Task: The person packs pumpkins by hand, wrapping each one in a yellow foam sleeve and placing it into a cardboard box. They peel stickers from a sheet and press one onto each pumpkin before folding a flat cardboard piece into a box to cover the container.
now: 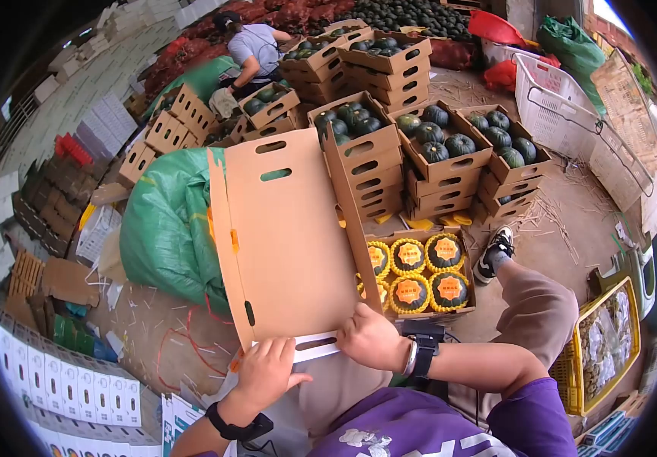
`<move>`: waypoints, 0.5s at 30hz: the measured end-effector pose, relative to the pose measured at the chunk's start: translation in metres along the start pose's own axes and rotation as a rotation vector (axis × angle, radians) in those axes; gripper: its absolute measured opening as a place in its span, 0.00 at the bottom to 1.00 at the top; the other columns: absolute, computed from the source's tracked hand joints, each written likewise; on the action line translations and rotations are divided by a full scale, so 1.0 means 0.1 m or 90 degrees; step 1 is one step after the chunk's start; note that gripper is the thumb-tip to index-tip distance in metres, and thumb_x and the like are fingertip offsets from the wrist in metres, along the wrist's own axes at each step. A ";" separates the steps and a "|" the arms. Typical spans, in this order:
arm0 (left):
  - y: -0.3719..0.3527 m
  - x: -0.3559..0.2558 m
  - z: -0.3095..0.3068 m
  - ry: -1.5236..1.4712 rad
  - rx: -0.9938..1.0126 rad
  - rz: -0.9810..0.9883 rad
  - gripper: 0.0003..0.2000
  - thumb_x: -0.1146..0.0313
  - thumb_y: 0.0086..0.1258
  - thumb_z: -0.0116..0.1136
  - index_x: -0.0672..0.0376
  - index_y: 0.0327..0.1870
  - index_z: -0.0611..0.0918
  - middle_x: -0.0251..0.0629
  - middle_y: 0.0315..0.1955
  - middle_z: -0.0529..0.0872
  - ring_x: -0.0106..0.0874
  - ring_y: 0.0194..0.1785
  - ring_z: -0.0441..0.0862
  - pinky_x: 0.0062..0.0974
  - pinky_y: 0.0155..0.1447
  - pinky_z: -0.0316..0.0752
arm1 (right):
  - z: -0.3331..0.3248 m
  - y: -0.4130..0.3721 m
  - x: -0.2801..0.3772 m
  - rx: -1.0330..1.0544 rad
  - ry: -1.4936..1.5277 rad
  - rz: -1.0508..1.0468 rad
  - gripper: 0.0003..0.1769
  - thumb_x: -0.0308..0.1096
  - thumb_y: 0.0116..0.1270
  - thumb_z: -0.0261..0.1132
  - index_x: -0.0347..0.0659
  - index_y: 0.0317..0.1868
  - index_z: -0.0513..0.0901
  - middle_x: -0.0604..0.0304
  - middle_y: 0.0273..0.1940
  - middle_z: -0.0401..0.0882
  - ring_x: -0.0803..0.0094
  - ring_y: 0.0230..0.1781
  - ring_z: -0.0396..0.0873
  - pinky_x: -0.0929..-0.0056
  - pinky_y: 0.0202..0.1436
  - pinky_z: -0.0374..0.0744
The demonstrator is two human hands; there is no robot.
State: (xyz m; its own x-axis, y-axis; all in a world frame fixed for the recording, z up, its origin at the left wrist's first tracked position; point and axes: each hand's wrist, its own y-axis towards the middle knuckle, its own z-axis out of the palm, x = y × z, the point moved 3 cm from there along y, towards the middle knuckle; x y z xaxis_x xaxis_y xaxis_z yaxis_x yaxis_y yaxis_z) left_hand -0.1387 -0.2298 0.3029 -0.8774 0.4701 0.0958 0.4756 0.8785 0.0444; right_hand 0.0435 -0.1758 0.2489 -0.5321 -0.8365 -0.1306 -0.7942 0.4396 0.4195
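Observation:
An unfolded cardboard box (290,236), brown inside with raised side flaps and handle slots, stands tilted before me. My left hand (267,373) grips its near edge at the left, fingers over the rim and thumb pointing right. My right hand (372,339) is closed on the same edge further right, at the corner by the right side flap. A white strip with a slot (317,346) shows between the hands. Just beyond the right flap, a box of labelled green squashes (410,293) in yellow foam nets rests on the floor, partly hidden by the flap.
Stacked boxes of green squashes (439,183) stand ahead. A green sack (168,221) lies at left. White crates (557,99) are at the back right, a yellow crate (572,373) at right. Another person (256,49) bends near the far boxes.

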 end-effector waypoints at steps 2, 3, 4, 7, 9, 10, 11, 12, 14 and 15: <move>-0.22 -0.10 0.10 0.002 0.130 -0.027 0.09 0.65 0.55 0.61 0.62 0.31 0.80 0.42 0.35 0.84 0.39 0.40 0.82 0.35 0.41 0.78 | 0.01 -0.11 0.15 0.115 0.167 -0.038 0.13 0.43 0.50 0.66 0.40 0.22 0.79 0.60 0.22 0.78 0.63 0.27 0.78 0.69 0.42 0.75; -0.30 -0.19 0.04 -0.035 0.200 0.028 0.07 0.67 0.53 0.60 0.61 0.27 0.80 0.41 0.30 0.84 0.38 0.35 0.83 0.34 0.37 0.78 | 0.00 -0.16 0.19 0.219 0.312 -0.065 0.15 0.44 0.51 0.67 0.40 0.23 0.80 0.57 0.22 0.79 0.61 0.28 0.79 0.66 0.40 0.76; -0.34 -0.25 -0.03 -0.066 0.267 0.091 0.05 0.69 0.52 0.59 0.60 0.24 0.79 0.40 0.24 0.84 0.38 0.31 0.84 0.34 0.33 0.79 | -0.25 -0.12 0.11 0.358 0.402 -0.082 0.23 0.53 0.56 0.66 0.36 0.26 0.81 0.52 0.23 0.80 0.56 0.31 0.81 0.60 0.39 0.77; -0.78 -0.46 0.27 -0.067 0.305 0.141 0.06 0.72 0.52 0.56 0.61 0.30 0.80 0.42 0.27 0.83 0.39 0.33 0.84 0.35 0.37 0.80 | -0.63 -0.04 -0.36 0.039 0.367 -0.019 0.44 0.61 0.54 0.68 0.34 0.60 0.73 0.42 0.56 0.74 0.49 0.61 0.70 0.54 0.65 0.67; -0.85 -0.38 0.27 -0.109 0.375 0.178 0.08 0.71 0.58 0.57 0.65 0.36 0.80 0.45 0.34 0.84 0.38 0.37 0.85 0.34 0.39 0.80 | -0.78 0.12 -0.98 -0.215 0.176 0.308 0.51 0.42 0.50 0.74 0.32 0.69 0.57 0.38 0.66 0.60 0.44 0.68 0.58 0.54 0.72 0.58; -0.78 -0.28 0.12 -0.302 0.221 0.166 0.10 0.69 0.60 0.57 0.66 0.38 0.80 0.46 0.36 0.84 0.38 0.40 0.85 0.34 0.42 0.80 | -0.51 0.15 -1.25 -0.307 0.315 0.362 0.50 0.34 0.51 0.70 0.30 0.71 0.52 0.35 0.64 0.62 0.45 0.68 0.60 0.58 0.72 0.58; -0.71 -0.16 -0.01 -0.496 0.062 0.146 0.11 0.68 0.62 0.56 0.66 0.40 0.80 0.46 0.39 0.84 0.37 0.42 0.84 0.35 0.44 0.79 | -0.21 0.19 -1.43 -0.189 0.555 0.401 0.46 0.26 0.51 0.64 0.29 0.70 0.53 0.35 0.62 0.66 0.48 0.64 0.66 0.64 0.69 0.64; -0.67 0.02 -0.14 -0.687 -0.096 0.117 0.12 0.67 0.64 0.56 0.66 0.43 0.80 0.47 0.42 0.83 0.37 0.44 0.84 0.35 0.47 0.79 | -0.05 0.21 -1.38 -0.142 0.596 0.376 0.41 0.24 0.51 0.60 0.31 0.68 0.58 0.37 0.60 0.69 0.50 0.60 0.71 0.65 0.65 0.68; -0.55 0.68 -0.32 -0.757 -0.403 -0.086 0.21 0.59 0.69 0.54 0.68 0.54 0.75 0.51 0.52 0.78 0.37 0.57 0.76 0.38 0.58 0.70 | 0.04 0.32 -1.18 -0.109 0.679 0.290 0.34 0.21 0.50 0.55 0.35 0.63 0.69 0.41 0.56 0.75 0.51 0.54 0.77 0.66 0.60 0.73; -0.47 1.01 -0.39 -0.633 -0.548 -0.262 0.29 0.51 0.71 0.51 0.70 0.62 0.71 0.54 0.60 0.73 0.38 0.66 0.69 0.41 0.67 0.62 | 0.01 0.39 -1.12 -0.107 0.719 0.227 0.31 0.21 0.51 0.54 0.38 0.59 0.75 0.42 0.52 0.78 0.50 0.51 0.78 0.65 0.57 0.75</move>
State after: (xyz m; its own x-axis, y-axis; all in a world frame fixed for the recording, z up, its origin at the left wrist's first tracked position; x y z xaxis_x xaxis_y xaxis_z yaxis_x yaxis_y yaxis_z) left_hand -0.2473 -0.2264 0.3496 -0.4652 0.3737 -0.8024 -0.2580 0.8099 0.5268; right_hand 0.0717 -0.0646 0.2787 -0.0891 -0.5277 0.8447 -0.5618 0.7270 0.3949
